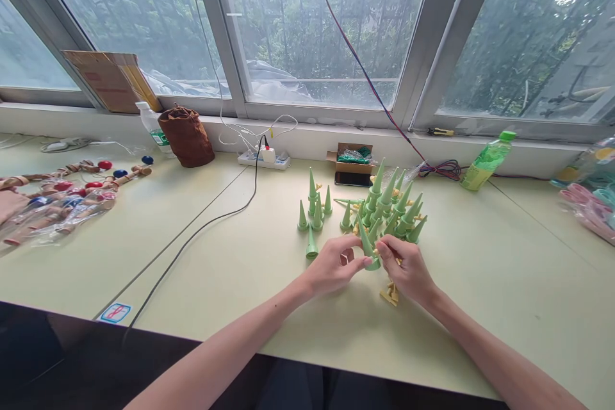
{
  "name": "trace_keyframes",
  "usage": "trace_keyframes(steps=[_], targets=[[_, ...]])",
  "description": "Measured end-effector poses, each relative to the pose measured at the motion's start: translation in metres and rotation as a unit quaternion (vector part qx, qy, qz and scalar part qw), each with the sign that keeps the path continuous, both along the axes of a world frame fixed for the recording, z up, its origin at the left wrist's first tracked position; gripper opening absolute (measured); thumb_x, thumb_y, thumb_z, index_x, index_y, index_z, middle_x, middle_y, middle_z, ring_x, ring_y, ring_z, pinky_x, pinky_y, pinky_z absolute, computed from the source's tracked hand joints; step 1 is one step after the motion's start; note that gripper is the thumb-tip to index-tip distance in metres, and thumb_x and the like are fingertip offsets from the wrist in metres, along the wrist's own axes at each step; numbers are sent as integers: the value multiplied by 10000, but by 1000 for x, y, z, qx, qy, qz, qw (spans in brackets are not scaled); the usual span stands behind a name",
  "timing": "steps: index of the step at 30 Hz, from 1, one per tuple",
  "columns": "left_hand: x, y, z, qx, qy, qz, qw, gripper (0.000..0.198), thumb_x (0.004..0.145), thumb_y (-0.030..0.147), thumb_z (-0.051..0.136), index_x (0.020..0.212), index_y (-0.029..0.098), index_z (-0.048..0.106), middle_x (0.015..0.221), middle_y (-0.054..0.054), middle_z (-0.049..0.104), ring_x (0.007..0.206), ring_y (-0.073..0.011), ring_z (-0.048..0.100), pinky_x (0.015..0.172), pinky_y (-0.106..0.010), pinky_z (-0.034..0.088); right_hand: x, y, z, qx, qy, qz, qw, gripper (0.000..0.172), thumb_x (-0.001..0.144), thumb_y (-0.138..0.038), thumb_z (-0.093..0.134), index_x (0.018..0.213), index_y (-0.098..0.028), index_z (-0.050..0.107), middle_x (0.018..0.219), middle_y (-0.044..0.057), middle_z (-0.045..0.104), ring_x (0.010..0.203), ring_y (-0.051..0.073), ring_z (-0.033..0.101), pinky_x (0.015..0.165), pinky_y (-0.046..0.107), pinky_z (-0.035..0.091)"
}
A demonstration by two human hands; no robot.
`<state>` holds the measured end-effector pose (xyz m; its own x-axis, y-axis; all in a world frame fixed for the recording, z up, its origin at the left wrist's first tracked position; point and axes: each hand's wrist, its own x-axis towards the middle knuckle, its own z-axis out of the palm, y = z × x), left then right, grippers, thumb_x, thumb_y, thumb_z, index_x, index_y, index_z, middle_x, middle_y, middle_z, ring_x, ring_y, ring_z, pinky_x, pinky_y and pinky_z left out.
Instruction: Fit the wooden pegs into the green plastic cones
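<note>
My left hand (339, 262) is closed on a green plastic cone (366, 242) with a wide base, holding it upright but slightly tilted. My right hand (407, 268) is pinched against the cone's right side, at a small yellow piece (377, 251) mostly hidden by the fingers. Loose yellow pieces (390, 295) lie on the table just under my right hand. Behind both hands stands a dense cluster of green cones (384, 202), some with yellow bits between them. A smaller group of green cones (317, 211) is left of it, with one cone (312, 243) apart in front.
Behind the cones are a small cardboard box (354, 155) and a dark phone (353, 179). A green bottle (487, 161) stands right, a brown pouch (186, 136) left. A black cable (211, 221) crosses the table from a power strip (264, 159). Wooden toys (72, 202) lie far left.
</note>
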<state>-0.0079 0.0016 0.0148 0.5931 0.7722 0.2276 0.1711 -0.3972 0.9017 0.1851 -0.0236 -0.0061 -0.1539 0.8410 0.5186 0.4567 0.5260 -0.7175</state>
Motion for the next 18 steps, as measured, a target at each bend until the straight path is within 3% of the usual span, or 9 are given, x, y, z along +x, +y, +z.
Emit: trace_keyframes(steps=[9, 18], targets=[[0, 0, -3, 94, -1, -17, 995, 151, 910, 287, 619, 980, 161, 667, 1013, -57, 605, 635, -70, 531, 533, -182, 453, 2, 1, -3, -10, -5, 4, 1000, 355, 1006, -315, 443, 671, -201, 409, 551, -57, 338, 483, 95, 285, 460, 248, 244], [-1, 1, -13, 160, 8, -10, 987, 241, 917, 269, 633, 1147, 209, 668, 1110, -60, 582, 573, -39, 516, 566, -201, 486, 0, 0, -2, -17, -6, -5, 1000, 364, 995, -298, 441, 646, -199, 403, 547, -56, 316, 487, 96, 274, 466, 246, 248]])
